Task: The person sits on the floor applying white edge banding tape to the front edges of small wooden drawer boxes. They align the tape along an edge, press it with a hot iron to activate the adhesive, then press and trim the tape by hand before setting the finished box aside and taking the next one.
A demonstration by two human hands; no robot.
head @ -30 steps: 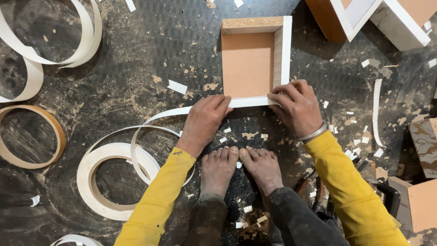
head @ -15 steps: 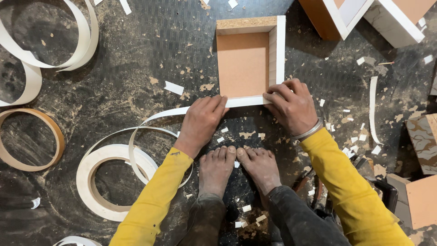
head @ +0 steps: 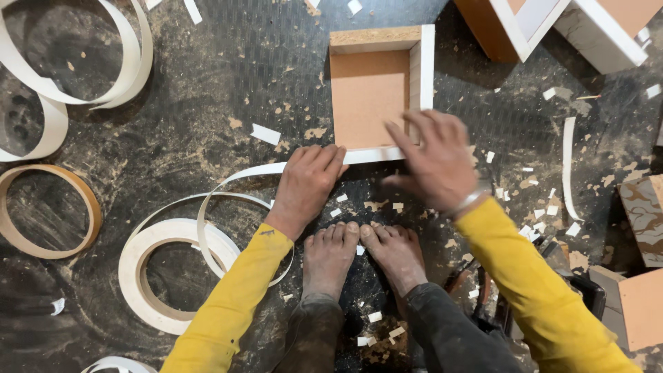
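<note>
A small open box of brown board [head: 369, 97] lies on the dark floor, its near and right edges faced in white. My left hand [head: 307, 183] presses flat on a white edge-banding strip [head: 248, 173] at the box's near left corner. That strip runs back to a white roll [head: 148, 276] on the floor at left. My right hand [head: 435, 162], blurred, hovers over the box's near right corner with fingers spread and nothing in it. My bare feet [head: 362, 252] rest just below the box.
More white banding loops [head: 128, 65] lie at the upper left and a tan roll [head: 86, 207] at the left edge. Other board boxes [head: 525, 27] stand at the top right, wood pieces [head: 642, 214] at right. Scraps and sawdust litter the floor.
My right hand has lifted off the box's near right edge and opened, moving up over the corner. My left hand stays pressed on the strip.
</note>
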